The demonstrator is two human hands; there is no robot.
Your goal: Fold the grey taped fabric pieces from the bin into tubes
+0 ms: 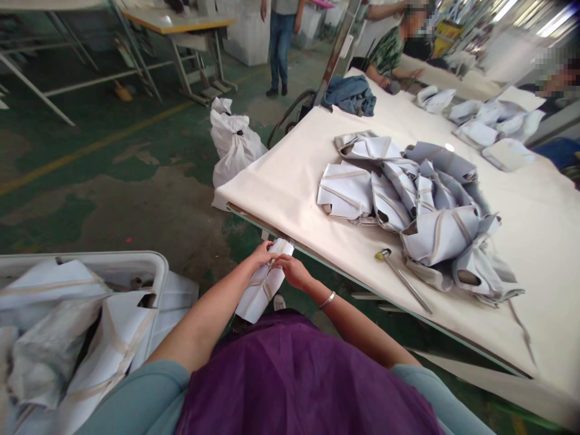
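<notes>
Centrally, we are seeing two bare hands working over one tied white bundle (254, 302), which is lying slantwise between the purple apron (290, 374) and the near edge of the pale-topped table (272, 187). As we are judging it, the step in hand is the setting or straightening of the beige band (264, 282) that is running around the bundle. By the same judgement, the next move is calling for one hand to be steadying the roll while the other is drawing the band snug and flat.

In pose, the two forearms are converging from either side of the apron, the hands meeting near the bundle's far end. The left hand (260, 255) is curling around the far left side, partly closed, and is gripping the bundle there. The right hand (294, 270), its wrist wearing a bangle (327, 300), is arching over from the right with fingers bent, also holding the bundle. The fingertips are overlapping and appearing small, so we are not able to say whether they are pinching the band itself.

Similar bundles are lying in a heap (439, 235) on the table and in a white tub (158, 260) to the left.
</notes>
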